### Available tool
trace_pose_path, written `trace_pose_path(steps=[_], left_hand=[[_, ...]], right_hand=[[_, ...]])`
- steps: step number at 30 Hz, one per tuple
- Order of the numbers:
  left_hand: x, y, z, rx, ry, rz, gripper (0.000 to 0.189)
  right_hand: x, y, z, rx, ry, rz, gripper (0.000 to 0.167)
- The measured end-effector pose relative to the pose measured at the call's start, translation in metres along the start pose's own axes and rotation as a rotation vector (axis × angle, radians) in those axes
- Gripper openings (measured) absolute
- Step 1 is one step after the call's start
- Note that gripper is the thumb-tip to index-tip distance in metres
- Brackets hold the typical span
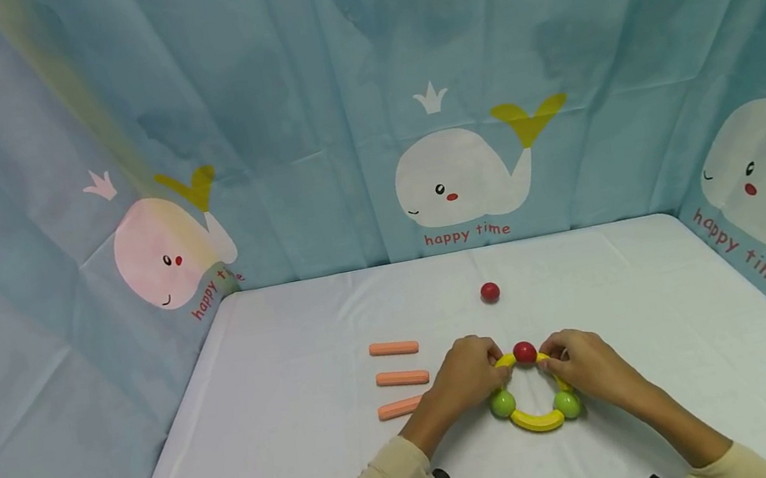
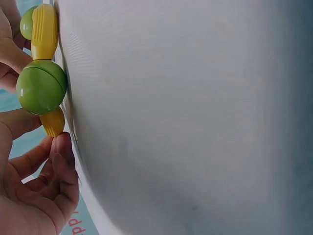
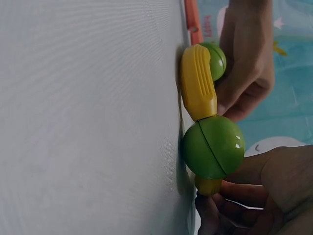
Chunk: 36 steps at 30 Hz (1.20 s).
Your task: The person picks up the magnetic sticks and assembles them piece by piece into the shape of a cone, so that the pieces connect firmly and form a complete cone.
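Note:
A ring of yellow curved rods and coloured balls lies on the white table. A red ball (image 1: 524, 352) sits at its far side, and a left green ball (image 1: 503, 403) and a right green ball (image 1: 567, 404) join the near yellow rod (image 1: 538, 421). My left hand (image 1: 469, 377) pinches the left yellow rod (image 2: 53, 122) between thumb and fingers, beside the red ball. On the other side, my right hand (image 1: 590, 365) pinches the right yellow rod (image 3: 209, 186). Fingers partly hide both of these rods.
Three orange straight rods lie left of the ring: a far rod (image 1: 394, 348), a middle rod (image 1: 402, 378) and a near rod (image 1: 398, 409) partly behind the left forearm. A loose red ball (image 1: 490, 292) rests farther back. A whale-print curtain (image 1: 316, 199) surrounds the table (image 1: 284, 374).

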State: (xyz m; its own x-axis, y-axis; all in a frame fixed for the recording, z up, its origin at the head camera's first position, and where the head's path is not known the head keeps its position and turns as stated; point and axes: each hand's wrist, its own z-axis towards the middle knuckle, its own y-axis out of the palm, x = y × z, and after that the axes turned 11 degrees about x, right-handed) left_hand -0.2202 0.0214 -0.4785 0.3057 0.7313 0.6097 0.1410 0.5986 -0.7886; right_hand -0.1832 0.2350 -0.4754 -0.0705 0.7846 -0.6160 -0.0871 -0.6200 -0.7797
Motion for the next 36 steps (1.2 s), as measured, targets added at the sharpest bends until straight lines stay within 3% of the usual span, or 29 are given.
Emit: trace_pose_path(steps=[10,21,36], left_hand=[[0.001,0.0,0.0,-0.002,-0.028,-0.008,0.021],[0.0,-0.001,-0.002,0.012,-0.046,-0.013,0.024],[-0.003,-0.002,-0.005,0.046,0.015,-0.002,0.025]], right_hand=[[0.0,-0.002,0.001,-0.025,-0.005,-0.007,0.025],[-0.002,-0.018,-0.018,-0.154,0.023,-0.033,0.073],[0.005,-0.026,-0.027,-0.2,0.017,0.061,0.055]])
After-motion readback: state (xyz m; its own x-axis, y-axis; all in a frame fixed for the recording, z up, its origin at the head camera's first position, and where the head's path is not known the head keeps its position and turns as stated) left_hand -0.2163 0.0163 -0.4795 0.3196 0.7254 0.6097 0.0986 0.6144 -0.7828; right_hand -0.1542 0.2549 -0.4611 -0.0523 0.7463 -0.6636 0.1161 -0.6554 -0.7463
